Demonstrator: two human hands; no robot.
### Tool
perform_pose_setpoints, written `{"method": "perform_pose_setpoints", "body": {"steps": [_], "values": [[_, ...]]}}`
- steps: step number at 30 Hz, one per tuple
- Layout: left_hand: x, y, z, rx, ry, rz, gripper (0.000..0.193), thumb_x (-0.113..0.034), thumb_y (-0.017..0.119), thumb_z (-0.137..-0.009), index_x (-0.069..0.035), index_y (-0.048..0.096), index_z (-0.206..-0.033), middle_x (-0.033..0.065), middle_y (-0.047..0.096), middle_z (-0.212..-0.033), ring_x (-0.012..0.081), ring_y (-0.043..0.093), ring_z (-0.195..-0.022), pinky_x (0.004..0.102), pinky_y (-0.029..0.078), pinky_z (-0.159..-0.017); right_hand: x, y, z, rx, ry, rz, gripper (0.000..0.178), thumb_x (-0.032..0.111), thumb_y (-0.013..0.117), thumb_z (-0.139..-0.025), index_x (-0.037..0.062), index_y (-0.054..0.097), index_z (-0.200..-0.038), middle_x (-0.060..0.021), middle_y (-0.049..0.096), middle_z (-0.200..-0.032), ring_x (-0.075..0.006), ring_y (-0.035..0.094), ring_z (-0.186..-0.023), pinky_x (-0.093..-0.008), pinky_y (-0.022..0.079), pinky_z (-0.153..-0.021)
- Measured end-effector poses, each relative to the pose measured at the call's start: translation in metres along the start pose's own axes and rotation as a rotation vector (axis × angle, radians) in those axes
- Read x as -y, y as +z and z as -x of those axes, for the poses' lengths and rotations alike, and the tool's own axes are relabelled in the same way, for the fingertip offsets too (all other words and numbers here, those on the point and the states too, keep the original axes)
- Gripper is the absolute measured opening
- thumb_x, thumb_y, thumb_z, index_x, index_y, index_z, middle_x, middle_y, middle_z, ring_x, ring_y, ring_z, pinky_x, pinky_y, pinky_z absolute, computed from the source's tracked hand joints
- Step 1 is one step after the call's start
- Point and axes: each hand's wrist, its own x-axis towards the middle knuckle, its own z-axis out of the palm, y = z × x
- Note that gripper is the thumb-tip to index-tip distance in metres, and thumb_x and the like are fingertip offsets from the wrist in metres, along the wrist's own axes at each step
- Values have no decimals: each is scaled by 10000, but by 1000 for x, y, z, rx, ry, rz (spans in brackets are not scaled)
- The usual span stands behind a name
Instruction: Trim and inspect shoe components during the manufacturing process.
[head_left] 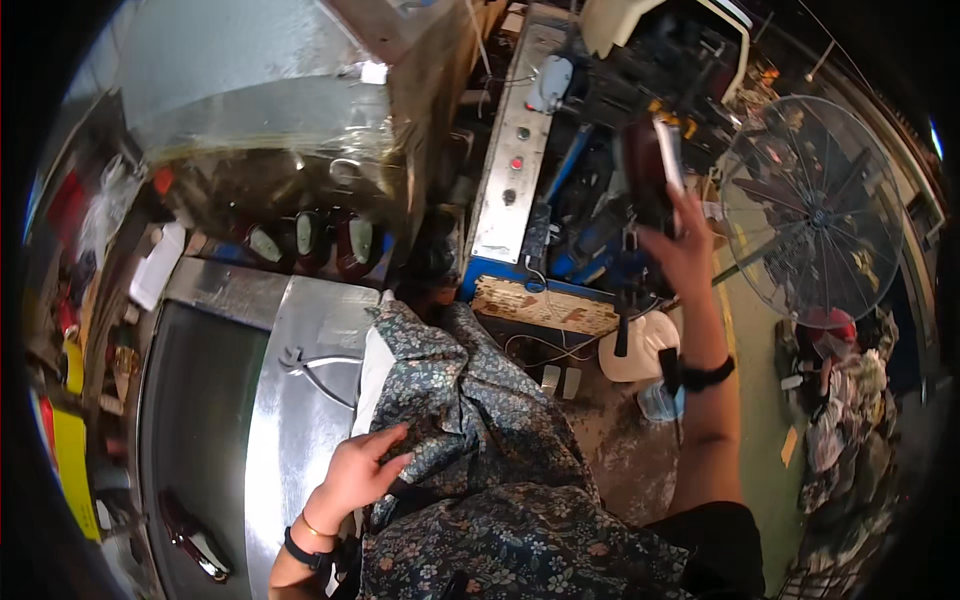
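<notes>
My right hand [682,245] reaches up at the right, its fingers and thumb around the lower end of a dark red shoe [647,160] with a pale sole. The shoe is smeared by motion and stands over the dark machine [610,225]. My left hand [368,468] holds nothing; its fingers are apart, just above the flowered apron [480,400] on my lap. A pair of pincers [322,372] lies on the shiny metal table [300,450] ahead of it. Farther left, another dark red shoe [192,535] rests on the dark conveyor belt [205,400].
Three dark shoes with pale soles [305,235] sit at the mouth of a large metal housing [270,110]. A control panel with buttons [517,160] stands ahead. At right are a caged fan [815,215], a heap of cloth-like scraps [840,410] and a cream container [640,347].
</notes>
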Motion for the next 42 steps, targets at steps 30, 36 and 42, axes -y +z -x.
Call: {"method": "perform_pose_setpoints", "body": {"steps": [30,36,42], "values": [[-16,25,-12,196,-48,-191,377,-241,701,-834,-77,649,-1169,154,684,-1055,333,667,-876,375,543,-757,-96,-10,-5,-4,9,972,699,362,684,-822,160,419,-1436,-269,354,-1454,-537,357,-1257,-544,304,-1074],[2,22,11,34,-152,-131,372,-252,659,-860,-99,632,-1198,137,689,-986,352,655,-835,398,538,-740,-100,22,-38,152,5,1008,677,395,657,-839,159,428,-1431,-271,417,-1394,-489,390,-1256,-527,338,-1051],[79,-27,50,-362,-428,-1,390,-281,627,-893,-44,629,-1204,168,632,-1207,331,621,-1077,391,489,-924,-37,0,-58,324,46,548,485,184,647,-861,7,544,-1300,-222,600,-1239,-363,615,-1051,-443,470,-924]]}}
